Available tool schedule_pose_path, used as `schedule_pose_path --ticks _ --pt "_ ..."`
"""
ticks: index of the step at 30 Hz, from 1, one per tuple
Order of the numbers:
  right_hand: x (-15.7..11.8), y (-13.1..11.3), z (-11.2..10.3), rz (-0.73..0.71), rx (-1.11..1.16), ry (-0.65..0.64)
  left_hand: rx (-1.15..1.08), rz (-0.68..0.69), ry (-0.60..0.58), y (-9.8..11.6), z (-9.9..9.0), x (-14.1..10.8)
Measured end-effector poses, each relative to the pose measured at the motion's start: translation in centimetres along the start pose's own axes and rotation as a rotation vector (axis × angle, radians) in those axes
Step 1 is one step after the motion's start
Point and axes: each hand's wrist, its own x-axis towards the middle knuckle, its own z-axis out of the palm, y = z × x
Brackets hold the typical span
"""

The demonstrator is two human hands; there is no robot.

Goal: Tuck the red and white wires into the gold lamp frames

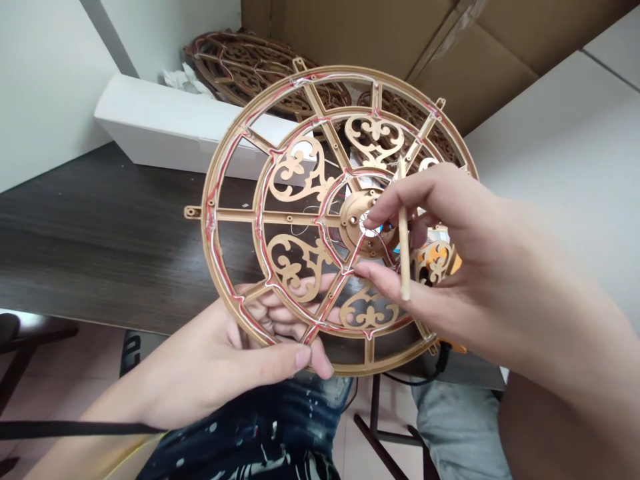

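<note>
A round gold-coloured openwork frame point(289, 217) with scroll ornaments is held up, tilted, above the table. Red and white wires point(259, 220) run along channels in its rings and one lower spoke. My left hand point(260, 353) grips the lower rim, thumb in front and fingers behind. At the hub point(353, 230), my right hand point(445, 247) has its index fingertip by the central hole, and its thumb tip touches or nearly touches the wire on the inner ring. A thin wooden stick point(405, 257) lies across that hand's index finger and thumb.
Similar wired frames point(240, 63) are piled at the back of the dark table point(100, 247), behind a long white box point(165, 150). Cardboard point(345, 33) stands behind them. An orange object point(440, 257) with a black cable shows partly behind the frame. Another person's grey-clad leg point(455, 420) is at lower right.
</note>
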Motion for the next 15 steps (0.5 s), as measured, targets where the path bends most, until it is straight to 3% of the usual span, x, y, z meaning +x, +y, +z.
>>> schedule_pose_path --ticks 15 --pt "0.09 -0.16 -0.68 0.042 -0.014 -0.087 -0.011 -0.011 0.001 -0.08 0.08 0.02"
